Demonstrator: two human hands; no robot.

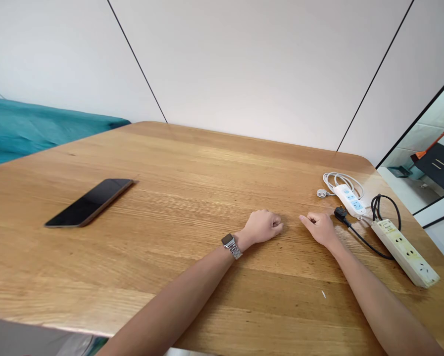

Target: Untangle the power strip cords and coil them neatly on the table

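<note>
My left hand (pixel 262 226) rests on the wooden table in a loose fist, with a square watch (pixel 231 245) on its wrist. Just to its right, a small gap away, lies my right hand (pixel 320 228), fingers curled in and thumb pointing left. Nothing shows in either hand. Closest to the right hand is the black plug (pixel 341 213) of a cream power strip (pixel 405 252) with a black cord. Beyond that plug sits a white power strip (pixel 350 199) with blue socket faces, its white cord (pixel 351 179) coiled behind it and its plug (pixel 321 193) beside it.
A black-screened tablet or large phone (pixel 91 201) lies flat on the left of the wooden table (pixel 192 168). A white wall (pixel 244 64) stands at the far edge. Teal upholstery (pixel 39 126) is at the left. A small white scrap (pixel 323 294) lies near the right forearm.
</note>
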